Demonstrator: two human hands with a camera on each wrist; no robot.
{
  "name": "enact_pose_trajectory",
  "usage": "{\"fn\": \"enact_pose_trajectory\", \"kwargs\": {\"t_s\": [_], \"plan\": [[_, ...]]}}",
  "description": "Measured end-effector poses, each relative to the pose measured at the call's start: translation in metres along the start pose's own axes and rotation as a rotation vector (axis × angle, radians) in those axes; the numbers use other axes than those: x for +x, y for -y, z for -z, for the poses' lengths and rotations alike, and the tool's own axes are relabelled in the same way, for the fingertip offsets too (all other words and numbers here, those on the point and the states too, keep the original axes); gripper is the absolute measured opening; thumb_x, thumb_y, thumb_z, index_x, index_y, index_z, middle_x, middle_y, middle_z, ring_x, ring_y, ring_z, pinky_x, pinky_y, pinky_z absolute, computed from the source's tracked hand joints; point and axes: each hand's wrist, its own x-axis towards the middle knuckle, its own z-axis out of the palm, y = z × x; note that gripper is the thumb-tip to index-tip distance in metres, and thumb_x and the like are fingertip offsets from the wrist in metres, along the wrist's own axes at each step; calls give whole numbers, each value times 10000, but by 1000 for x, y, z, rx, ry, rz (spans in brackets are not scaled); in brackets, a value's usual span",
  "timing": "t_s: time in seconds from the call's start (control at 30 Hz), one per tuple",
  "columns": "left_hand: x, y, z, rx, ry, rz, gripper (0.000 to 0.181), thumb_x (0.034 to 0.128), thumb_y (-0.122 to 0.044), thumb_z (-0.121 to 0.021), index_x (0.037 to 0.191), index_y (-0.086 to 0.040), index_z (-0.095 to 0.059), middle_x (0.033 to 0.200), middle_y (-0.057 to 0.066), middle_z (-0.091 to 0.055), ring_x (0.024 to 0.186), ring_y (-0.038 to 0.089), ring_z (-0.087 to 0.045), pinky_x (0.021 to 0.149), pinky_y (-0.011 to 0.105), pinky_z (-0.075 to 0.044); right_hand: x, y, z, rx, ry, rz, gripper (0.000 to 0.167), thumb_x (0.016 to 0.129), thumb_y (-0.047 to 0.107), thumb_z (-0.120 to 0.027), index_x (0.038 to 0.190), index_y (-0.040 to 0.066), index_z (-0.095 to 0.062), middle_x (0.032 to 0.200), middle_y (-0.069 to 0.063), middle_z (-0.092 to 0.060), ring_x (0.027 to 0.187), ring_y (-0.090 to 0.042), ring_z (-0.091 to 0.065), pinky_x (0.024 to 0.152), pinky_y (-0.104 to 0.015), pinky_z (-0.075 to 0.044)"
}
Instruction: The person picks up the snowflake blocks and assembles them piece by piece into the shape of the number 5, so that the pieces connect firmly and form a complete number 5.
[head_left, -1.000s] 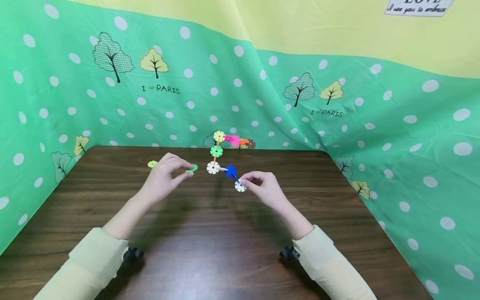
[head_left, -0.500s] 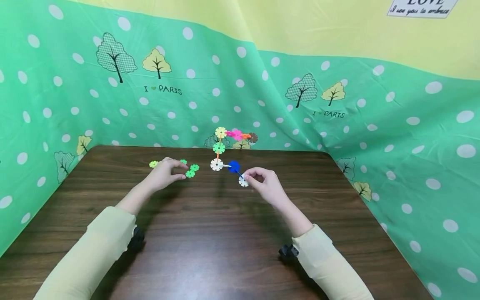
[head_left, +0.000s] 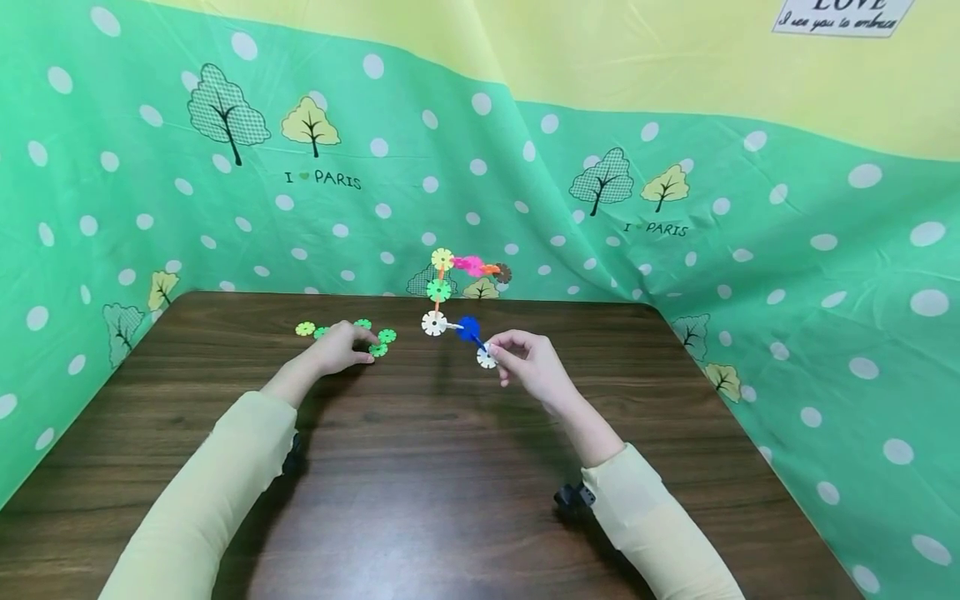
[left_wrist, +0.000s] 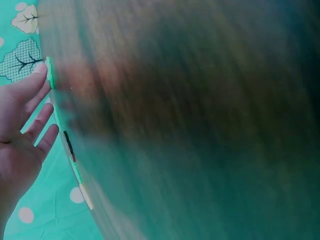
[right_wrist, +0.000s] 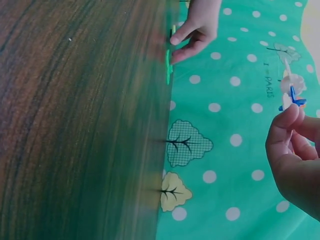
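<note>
Between thumb and index finger, my right hand (head_left: 531, 367) pinches a white snowflake disc (head_left: 486, 359) at the lower end of a raised chain. Upward from it run a blue disc (head_left: 469, 328), another white disc (head_left: 433, 323), a green disc (head_left: 438, 290) and a yellow one (head_left: 442, 259). Pink discs (head_left: 471, 266) branch right to a brown disc (head_left: 503, 272). Low over the table, my left hand (head_left: 339, 350) has its fingertips at a green disc (head_left: 378, 350), which lies beside a second green disc (head_left: 387, 336). In the left wrist view, its fingers are spread and loosely bent.
Loose on the table (head_left: 420, 467) lie a yellow-green disc (head_left: 305, 329) and green discs (head_left: 363, 324) around the left hand. A green polka-dot cloth (head_left: 510, 183) hangs behind the table's back edge. Black wrist cameras (head_left: 574, 498) sit at the cuffs.
My left hand has let go of the green discs, which now lie on the table, and has lowered beside them. My right hand still holds the chain, which has risen slightly.
</note>
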Motion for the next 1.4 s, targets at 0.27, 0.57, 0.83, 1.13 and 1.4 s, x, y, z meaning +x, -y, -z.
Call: {"fn": "enact_pose_trajectory", "kwargs": {"t_s": [0.27,0.57,0.83,1.13,1.4], "plan": [[1,-7,-5,-40,2,27,249,777,-95,-770,1007,-32,-696,969,83,-696,977,275,-621,863,428,-498,2,-5,0,7,-4,10,201,902,113,-639,1030,-42,-638,720,-129,-605,535,-145,-542,564,-321,-555],[-6,-16,-8,-53,-36,36,167,816,-86,-732,976,-60,-692,868,48,-648,848,202,-593,761,384,-499,0,-1,-2,53,-14,7,194,886,47,-643,1047,-61,-627,802,-125,-617,552,-118,-551,552,-291,-549],[-16,-43,-5,-215,-107,-16,211,876,-95,-668,1076,-26,-675,701,29,-656,638,189,-617,558,266,-492,-2,2,-3,17,-57,1,177,878,72,-663,1022,-30,-649,780,-79,-636,645,-261,-591,546,-264,-543],[-34,-94,-2,-512,-136,36,270,885,-78,-653,1142,0,-625,853,190,-673,747,330,-643,700,415,-561,-6,8,-7,44,-73,57,178,875,52,-661,1014,-58,-653,881,-176,-658,736,-281,-637,678,-451,-569],[-50,-137,-6,-758,-150,153,259,867,-82,-678,1085,41,-610,793,102,-673,707,227,-633,675,273,-559,-10,15,-12,65,-68,108,168,878,51,-656,997,-67,-650,880,-201,-653,718,-180,-640,685,-449,-566]]}}
